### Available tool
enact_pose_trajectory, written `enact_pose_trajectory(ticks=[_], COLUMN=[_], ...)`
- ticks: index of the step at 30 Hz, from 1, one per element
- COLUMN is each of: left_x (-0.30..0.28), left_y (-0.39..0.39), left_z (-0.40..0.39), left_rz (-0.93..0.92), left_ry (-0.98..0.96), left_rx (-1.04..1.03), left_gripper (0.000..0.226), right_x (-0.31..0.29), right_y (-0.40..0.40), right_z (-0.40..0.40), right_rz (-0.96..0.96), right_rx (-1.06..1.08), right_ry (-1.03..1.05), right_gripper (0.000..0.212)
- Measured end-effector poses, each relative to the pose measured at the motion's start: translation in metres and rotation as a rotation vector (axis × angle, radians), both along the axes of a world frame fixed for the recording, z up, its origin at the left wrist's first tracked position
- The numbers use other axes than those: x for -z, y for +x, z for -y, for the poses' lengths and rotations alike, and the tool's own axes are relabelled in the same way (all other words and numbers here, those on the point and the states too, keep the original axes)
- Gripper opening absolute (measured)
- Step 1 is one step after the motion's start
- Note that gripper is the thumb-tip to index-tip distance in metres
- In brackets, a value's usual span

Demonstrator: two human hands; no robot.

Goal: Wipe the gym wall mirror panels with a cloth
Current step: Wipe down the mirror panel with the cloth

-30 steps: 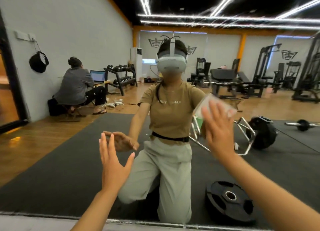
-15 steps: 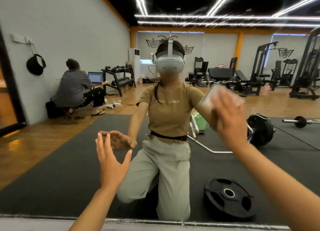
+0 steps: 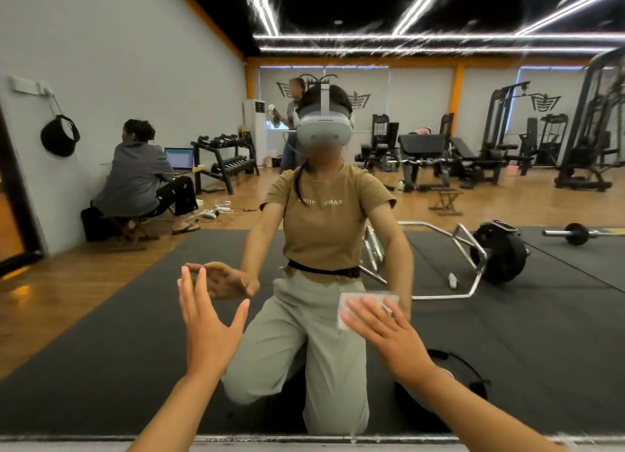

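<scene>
We face the mirror (image 3: 101, 62), which fills nearly the whole view down to its bottom edge, and we take the white cloth (image 3: 367, 302) pressed to the glass as our landmark.

Far to the left of the cloth and above it, the reflection shows a black bag (image 3: 60, 135) hanging on the grey wall. Nearer, still left and above, a seated person in a grey top (image 3: 135, 177) faces a laptop (image 3: 179, 158), with a dumbbell rack (image 3: 225, 160) just beyond.

Just left of the cloth and a little lower, our left hand (image 3: 208, 326) is raised in front of the glass, fingers straight and spread, thumb out, holding nothing. Whether the fingertips touch the mirror we cannot tell.

The cloth itself sits low on the panel, over the reflected hip of the kneeling figure in the tan shirt (image 3: 324, 221). Our right hand (image 3: 389, 336) lies flat on it with fingers straight and splayed, pressing it against the glass; the cloth shows above and to the left of the fingertips.

Below and right of the cloth, a black weight plate (image 3: 466, 373) lies on the dark mat, partly hidden by our forearm. Up and to the right rest a loaded hex bar (image 3: 500, 255) and a barbell (image 3: 575, 233), with gym machines (image 3: 507, 154) further back.
</scene>
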State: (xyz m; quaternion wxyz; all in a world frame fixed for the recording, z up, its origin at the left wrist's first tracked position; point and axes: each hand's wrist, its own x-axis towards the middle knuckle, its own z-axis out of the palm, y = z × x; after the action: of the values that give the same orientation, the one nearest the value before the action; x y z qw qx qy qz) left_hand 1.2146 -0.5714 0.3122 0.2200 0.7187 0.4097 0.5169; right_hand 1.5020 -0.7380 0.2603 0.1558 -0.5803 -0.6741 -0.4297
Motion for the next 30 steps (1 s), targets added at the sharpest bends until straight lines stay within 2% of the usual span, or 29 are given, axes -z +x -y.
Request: enact_pose_trajectory(ticks=[1,3,5,9,11,13,15,20,22,26,30], left_x=[0.000,0.001,0.001,0.003,0.003,0.002,0.002,0.005,0.007,0.008,0.007], left_y=[0.000,0.000,-0.001,0.001,0.001,0.002,0.003,0.001,-0.001,-0.003,-0.006], left_z=[0.000,0.000,-0.001,-0.001,0.000,0.000,0.000,-0.003,-0.005,-0.005,-0.005], left_rz=[-0.002,-0.005,-0.005,-0.003,-0.004,-0.011,-0.026,-0.037,-0.048,-0.059,-0.068], left_ry=[-0.003,-0.003,0.001,0.009,0.015,0.026,0.027,0.042,0.049,0.050,0.047], left_rx=[0.000,-0.003,-0.002,-0.011,-0.010,-0.012,-0.016,-0.007,-0.004,0.000,0.017], left_gripper=[0.095,0.095,0.096,0.096,0.097,0.098,0.099,0.099,0.099,0.099,0.099], right_x=[-0.002,-0.022,-0.057,-0.129,-0.143,-0.130,-0.086,0.075,0.098,0.059,-0.053], right_y=[0.007,0.019,0.029,0.045,0.040,0.028,0.013,-0.017,-0.023,-0.030,-0.008], right_z=[0.008,0.016,0.019,0.020,0.015,0.004,-0.006,0.006,0.012,0.003,-0.010], right_rz=[0.060,0.045,-0.132,-0.532,-0.684,-0.798,-0.865,-0.780,-0.834,-0.900,-0.830], right_rx=[-0.001,0.020,0.045,0.104,0.127,0.117,0.106,0.168,0.170,0.121,0.041], right_ry=[-0.051,-0.026,0.165,0.609,0.723,0.795,0.779,0.350,0.293,0.378,0.590], right_gripper=[0.085,0.087,0.083,0.058,0.053,0.051,0.049,0.051,0.052,0.053,0.050])
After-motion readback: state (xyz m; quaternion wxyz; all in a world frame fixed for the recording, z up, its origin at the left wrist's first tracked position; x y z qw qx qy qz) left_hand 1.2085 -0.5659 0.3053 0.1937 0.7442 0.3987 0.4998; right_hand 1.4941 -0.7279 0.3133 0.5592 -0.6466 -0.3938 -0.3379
